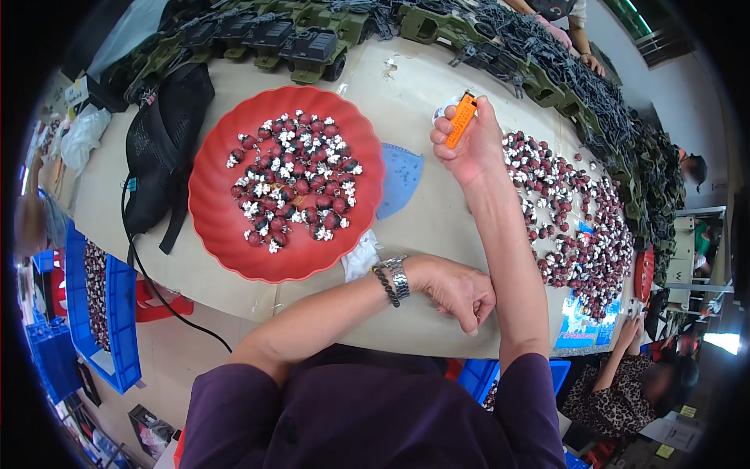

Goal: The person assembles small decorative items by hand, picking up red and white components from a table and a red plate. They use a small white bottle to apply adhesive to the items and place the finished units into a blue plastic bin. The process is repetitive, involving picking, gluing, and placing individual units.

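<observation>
My right hand (478,148) is raised over the table with its fingers wrapped around an orange lighter (462,121), its metal top pointing up and away. A small round white item behind those fingers is mostly hidden. My left hand (457,293), with a metal watch and a dark bead bracelet at the wrist, is loosely curled beside my right forearm; nothing shows in it. Left of my hands sits a red scalloped bowl (211,227) with many small dark-red and black balls (301,172) with white tops. More such balls (570,211) are spread on the table to the right.
Green toy military vehicles (312,51) and dark parts line the far edge. A black mesh bag (160,148) with a black cord lies left, a blue cloth piece (401,180) beside the bowl. Blue crates (121,328) stand below. Co-workers are at the far side and right.
</observation>
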The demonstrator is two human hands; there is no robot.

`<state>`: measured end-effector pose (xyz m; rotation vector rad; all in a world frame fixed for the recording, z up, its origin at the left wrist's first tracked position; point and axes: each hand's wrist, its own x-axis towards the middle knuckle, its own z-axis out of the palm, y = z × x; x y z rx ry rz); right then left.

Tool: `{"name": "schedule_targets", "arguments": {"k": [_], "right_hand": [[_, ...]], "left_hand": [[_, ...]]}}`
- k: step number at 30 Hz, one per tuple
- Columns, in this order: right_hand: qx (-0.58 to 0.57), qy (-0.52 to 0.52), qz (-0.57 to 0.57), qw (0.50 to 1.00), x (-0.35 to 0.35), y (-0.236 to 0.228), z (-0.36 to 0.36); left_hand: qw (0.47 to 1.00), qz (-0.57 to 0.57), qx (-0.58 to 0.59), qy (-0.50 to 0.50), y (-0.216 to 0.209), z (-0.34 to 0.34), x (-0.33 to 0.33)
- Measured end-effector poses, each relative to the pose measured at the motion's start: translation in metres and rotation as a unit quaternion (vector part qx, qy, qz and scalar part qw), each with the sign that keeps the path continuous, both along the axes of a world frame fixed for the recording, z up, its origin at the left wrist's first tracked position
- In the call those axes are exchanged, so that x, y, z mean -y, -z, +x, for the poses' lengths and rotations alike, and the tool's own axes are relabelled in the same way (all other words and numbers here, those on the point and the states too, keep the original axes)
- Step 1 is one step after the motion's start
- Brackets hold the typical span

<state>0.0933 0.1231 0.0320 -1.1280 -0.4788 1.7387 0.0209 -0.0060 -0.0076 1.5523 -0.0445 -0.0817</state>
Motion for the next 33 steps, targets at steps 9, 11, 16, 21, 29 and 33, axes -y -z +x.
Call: {"name": "schedule_targets", "arguments": {"k": [9,11,16,21,29,33], "right_hand": [[0.03,0.026,0.005,0.999,-0.0018,-0.0012,-0.0012],[0.037,0.031,0.01,0.999,-0.0017,-0.002,-0.0017],[0.038,0.037,0.011,0.999,-0.0015,-0.002,-0.0019],[0.047,0.036,0.019,0.998,-0.0033,0.0005,-0.0006],[0.067,0.035,0.03,0.997,-0.0028,-0.0009,-0.0017],[0.068,0.032,0.035,0.997,-0.0045,0.0019,-0.0009]], "left_hand": [[1.0,-0.011,-0.005,-0.001,-0.0023,-0.0014,-0.001],[1.0,-0.014,-0.005,0.0,-0.0017,-0.0008,-0.0009],[1.0,-0.015,-0.013,-0.002,-0.0027,-0.0007,-0.0004],[1.0,-0.019,-0.007,-0.002,-0.0011,-0.0005,-0.0002],[1.0,-0.021,-0.009,-0.003,-0.0013,-0.0004,-0.0003],[0.999,-0.037,-0.009,-0.001,0.0,-0.0008,0.0]]}}
